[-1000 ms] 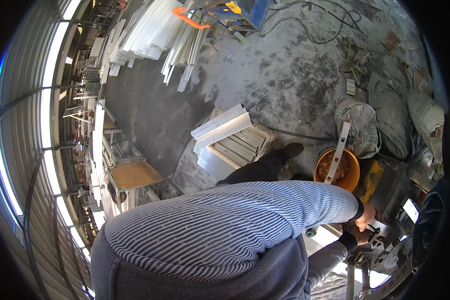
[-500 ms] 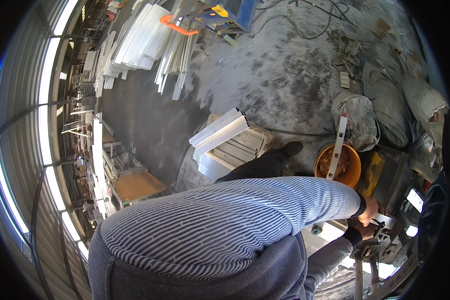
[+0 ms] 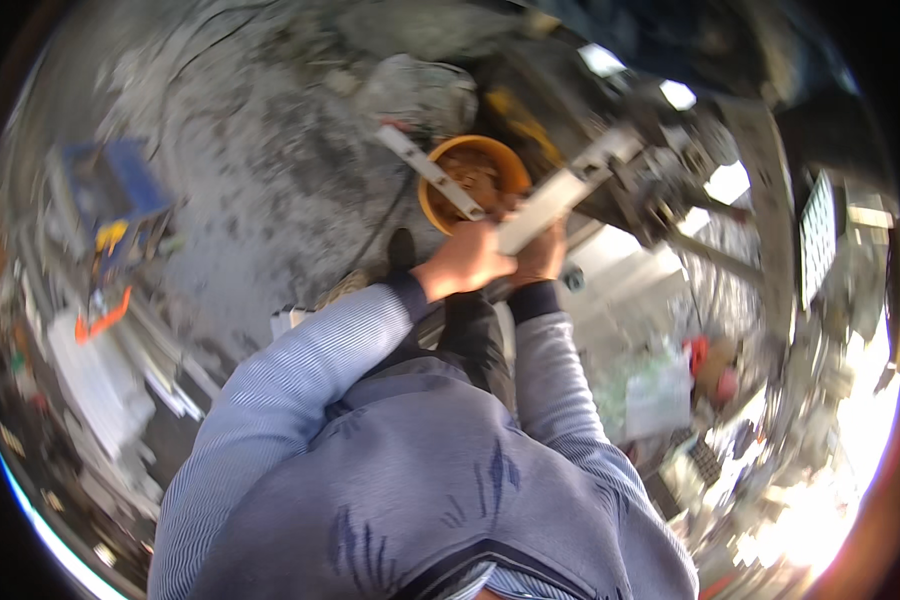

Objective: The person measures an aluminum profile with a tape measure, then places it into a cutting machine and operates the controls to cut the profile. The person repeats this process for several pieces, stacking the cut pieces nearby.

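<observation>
**Both hands on a pale metal bar beside the orange bucket**

The person stands bent over the work, both striped sleeves reaching forward; the left hand (image 3: 467, 262) is curled round the near end of a long pale metal bar (image 3: 560, 196), fingers wrapped over its top; the right hand (image 3: 542, 252) sits just beside it, clasped on the same bar from the other side, though how tightly I cannot tell through the blur. The bar slants up and away to the right, its far end meeting a grey machine (image 3: 670, 175). Just behind the hands stands an orange bucket (image 3: 440, 195) holding brownish stuff, a flat metal strip (image 3: 425, 172) leaning across its rim; a lumpy grey sack (image 3: 420, 92) lies beyond it on the dusty concrete floor (image 3: 260, 180); a blue crate (image 3: 120, 195) sits well apart on the left.
</observation>
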### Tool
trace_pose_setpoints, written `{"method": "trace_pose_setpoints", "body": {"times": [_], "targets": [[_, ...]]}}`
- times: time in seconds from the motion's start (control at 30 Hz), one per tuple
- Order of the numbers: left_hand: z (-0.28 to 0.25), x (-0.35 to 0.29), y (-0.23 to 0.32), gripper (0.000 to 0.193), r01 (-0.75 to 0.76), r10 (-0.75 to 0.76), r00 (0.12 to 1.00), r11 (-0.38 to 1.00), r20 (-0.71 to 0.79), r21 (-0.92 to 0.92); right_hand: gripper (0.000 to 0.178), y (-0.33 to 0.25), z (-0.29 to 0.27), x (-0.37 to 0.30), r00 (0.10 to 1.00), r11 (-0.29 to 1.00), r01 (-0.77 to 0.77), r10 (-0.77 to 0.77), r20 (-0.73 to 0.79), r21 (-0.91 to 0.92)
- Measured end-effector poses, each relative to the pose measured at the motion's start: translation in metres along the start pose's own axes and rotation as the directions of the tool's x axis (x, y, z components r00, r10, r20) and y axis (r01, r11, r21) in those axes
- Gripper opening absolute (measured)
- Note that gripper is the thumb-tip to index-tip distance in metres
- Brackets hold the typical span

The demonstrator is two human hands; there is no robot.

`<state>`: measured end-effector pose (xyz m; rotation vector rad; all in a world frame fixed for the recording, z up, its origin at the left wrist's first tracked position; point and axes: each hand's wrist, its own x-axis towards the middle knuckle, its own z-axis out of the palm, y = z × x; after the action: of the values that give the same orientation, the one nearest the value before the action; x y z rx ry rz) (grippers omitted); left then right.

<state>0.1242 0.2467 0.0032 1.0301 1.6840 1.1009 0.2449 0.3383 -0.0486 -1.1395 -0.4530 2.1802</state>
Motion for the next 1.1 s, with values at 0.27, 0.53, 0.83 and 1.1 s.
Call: {"method": "trace_pose_setpoints", "body": {"times": [0.27, 0.53, 0.83, 1.1], "targets": [[-0.028, -0.028, 0.022, 0.053, 0.278, -0.288, 0.954, 0.953, 0.082, 0.116, 0.056, -0.002, 0.057, -0.039, 0.947, 0.874, -0.279, 0.182, 0.265, 0.398], [-0.017, 0.009, 0.02, 0.056, 0.243, -0.255, 0.963, 0.961, 0.085, 0.129, 0.059, -0.023, 0.05, -0.009, 0.957, 0.907, -0.225, 0.136, 0.258, 0.356], [-0.012, 0.026, 0.026, 0.052, 0.241, -0.245, 0.967, 0.968, 0.067, 0.067, 0.061, -0.046, 0.02, 0.008, 0.947, 0.945, -0.219, 0.146, 0.286, 0.242], [-0.01, 0.027, 0.028, 0.047, 0.337, -0.334, 0.936, 0.941, 0.109, -0.017, 0.04, -0.15, -0.056, -0.008, 0.902, 0.588, 0.271, -0.432, -0.013, -0.763]]}}
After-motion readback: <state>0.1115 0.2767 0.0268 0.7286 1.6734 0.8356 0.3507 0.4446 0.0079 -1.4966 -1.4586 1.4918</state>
